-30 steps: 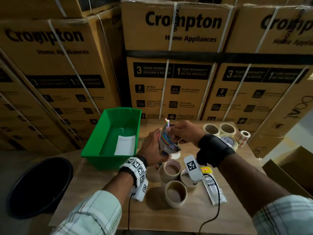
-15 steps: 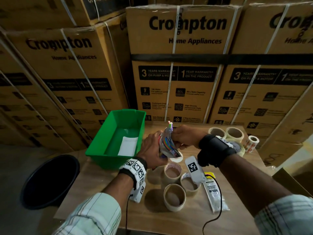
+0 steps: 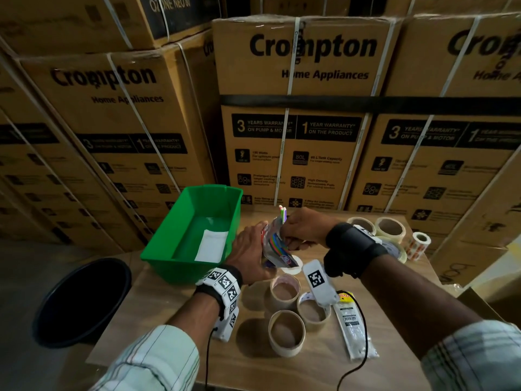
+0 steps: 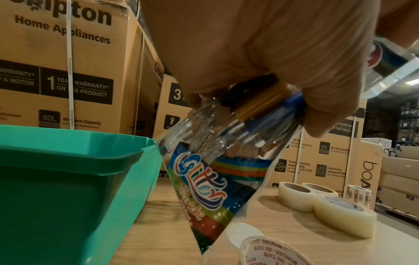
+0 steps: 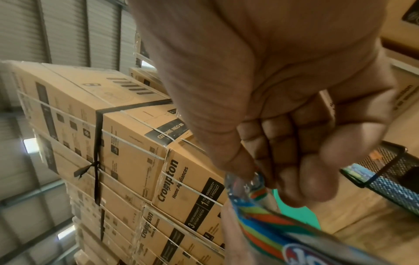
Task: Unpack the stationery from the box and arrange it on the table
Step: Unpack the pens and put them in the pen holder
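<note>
Above the table, my left hand [image 3: 251, 249] grips a clear packet of glitter pens [image 3: 277, 246] round its middle and holds it tilted. The left wrist view shows the packet [image 4: 215, 179] with pens inside, under my left hand [image 4: 272, 53]. My right hand [image 3: 298, 227] pinches the packet's top edge, where coloured pen tips [image 3: 282, 213] stick out. Seen from the right wrist, my right hand [image 5: 283, 125] has its fingers curled onto the packet [image 5: 272, 224]. The green box [image 3: 214, 189] stands just to the left, holding a white flat item [image 3: 211, 245].
Three brown tape rolls [image 3: 286, 331] and a white pen packet [image 3: 353, 325] lie near me. Clear tape rolls [image 3: 390, 228] and a sticker roll [image 3: 420, 245] sit at the back right. A black bin [image 3: 81, 303] stands on the floor at the left. Stacked cartons [image 3: 296, 108] wall the back.
The head view has tilted up a little. Both hands stay on the pen packet at about the same spot over the table.
</note>
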